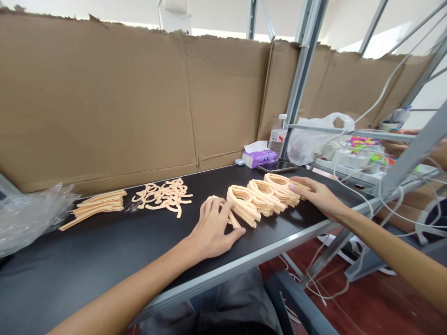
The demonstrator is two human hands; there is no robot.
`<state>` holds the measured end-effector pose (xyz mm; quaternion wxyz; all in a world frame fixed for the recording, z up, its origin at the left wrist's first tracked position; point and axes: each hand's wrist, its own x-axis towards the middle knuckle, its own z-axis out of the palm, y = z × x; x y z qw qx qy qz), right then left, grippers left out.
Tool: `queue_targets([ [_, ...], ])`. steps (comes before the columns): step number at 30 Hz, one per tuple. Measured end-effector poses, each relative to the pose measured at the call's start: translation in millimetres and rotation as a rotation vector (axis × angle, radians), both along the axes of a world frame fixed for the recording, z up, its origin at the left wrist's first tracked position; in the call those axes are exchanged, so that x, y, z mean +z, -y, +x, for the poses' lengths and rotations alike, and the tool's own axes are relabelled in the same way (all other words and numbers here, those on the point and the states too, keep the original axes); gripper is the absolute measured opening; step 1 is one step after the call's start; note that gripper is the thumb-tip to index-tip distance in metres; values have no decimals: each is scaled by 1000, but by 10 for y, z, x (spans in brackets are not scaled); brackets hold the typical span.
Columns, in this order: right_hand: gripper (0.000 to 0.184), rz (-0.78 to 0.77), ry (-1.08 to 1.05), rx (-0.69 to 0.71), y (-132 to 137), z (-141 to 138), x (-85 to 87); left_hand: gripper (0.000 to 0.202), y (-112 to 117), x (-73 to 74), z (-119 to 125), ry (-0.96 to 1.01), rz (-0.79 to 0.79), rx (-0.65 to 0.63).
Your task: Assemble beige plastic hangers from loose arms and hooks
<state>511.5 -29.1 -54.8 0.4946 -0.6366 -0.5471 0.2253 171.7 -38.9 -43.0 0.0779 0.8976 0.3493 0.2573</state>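
Note:
A row of stacked, cream-coloured flat looped pieces (240, 204) with short tails runs along the front right of the black table, in several bunches. My left hand (214, 225) is wrapped around the leftmost bunch, thumb at the front and fingers behind it. At the far end of the row, my right hand (316, 195) holds the rightmost bunch (279, 186) between thumb and fingers; part of that grip is hidden. Left of the row lies a loose heap of curved cream offcuts (165, 195). Farther left is a pile of straight cream strips (99, 204).
Clear plastic wrap (31, 216) lies at the left. A purple tissue pack (260, 157), a phone (277, 166) and a water bottle (278, 135) stand at the back by a metal post. Cardboard (104, 102) walls the rear. White cables and another person's hand (398, 142) are at right.

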Motion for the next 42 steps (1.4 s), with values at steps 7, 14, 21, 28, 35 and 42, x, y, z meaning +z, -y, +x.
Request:
queue_targets([
  [7,64,-21,37,16,22,-4,14,68,23,-42,113,37,-12,87],
  [14,89,-85,49,263,65,101,56,88,-14,-28,199,-78,-25,163],
  [21,101,-62,165,357,62,150,23,89,-11,42,324,-178,-44,208],
  [28,95,-93,331,245,50,136,-2,76,31,44,325,-201,-20,250],
  [35,85,-43,379,188,57,51,28,73,37,63,341,-208,-5,255],
  [42,84,-53,367,155,64,-1,30,70,20,40,349,-201,20,251],
])
